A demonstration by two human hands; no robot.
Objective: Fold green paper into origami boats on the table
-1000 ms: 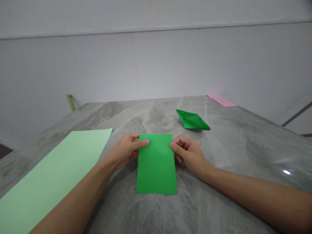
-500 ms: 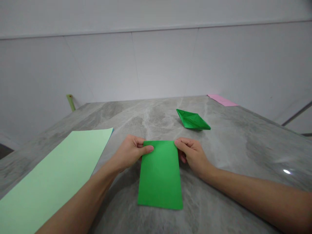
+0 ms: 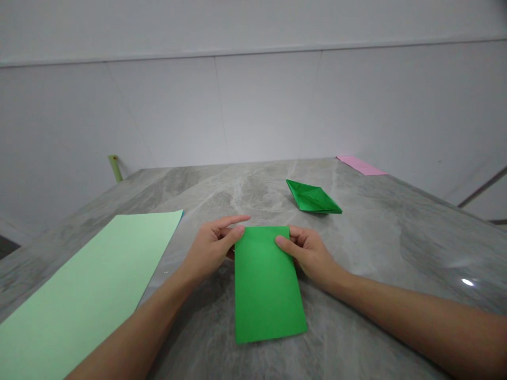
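A bright green sheet of paper (image 3: 267, 285), rectangular and flat-faced, is held up by its far corners just over the table. At its far left corner my left hand (image 3: 216, 240) pinches it between thumb and fingers, the index finger stretched out past the edge. My right hand (image 3: 311, 253) grips the far right corner, thumb on top of the paper and fingers behind. Beyond my right hand lies a folded green paper boat (image 3: 314, 198). The fingers behind the sheet are partly hidden.
Pale green paper (image 3: 95, 279) lies on the left of the grey marbled table (image 3: 206, 190), beside my left forearm. Pink paper (image 3: 362, 165) rests at the far right edge. A light green strip-shaped object (image 3: 115, 169) stands at the far left by the white wall (image 3: 253, 111).
The green sheet has shifted slightly right and turned a little. My right thumb has moved further onto it, my left thumb back to its corner, and my left index finger has stretched out.
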